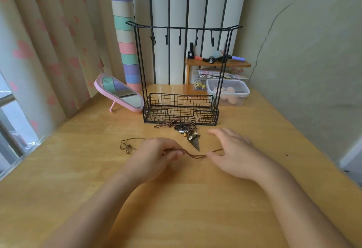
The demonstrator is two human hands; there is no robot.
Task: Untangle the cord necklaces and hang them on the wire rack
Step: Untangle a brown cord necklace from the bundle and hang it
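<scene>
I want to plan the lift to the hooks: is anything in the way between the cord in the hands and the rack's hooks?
Nothing visible blocks it. The cord is held between the left hand and right hand; the tangled pile lies low before the rack's basket, and the hooks hang bare.

I see a honey-tan wood-grain surface [254, 130], a black rack [181, 108], brown cords [194, 154], a pink-framed mirror [119, 92] on the left, a cream curtain [45, 42] with pink hearts, and far pastel stacked bands [126, 38] in purple, beige, mint, pink.
</scene>
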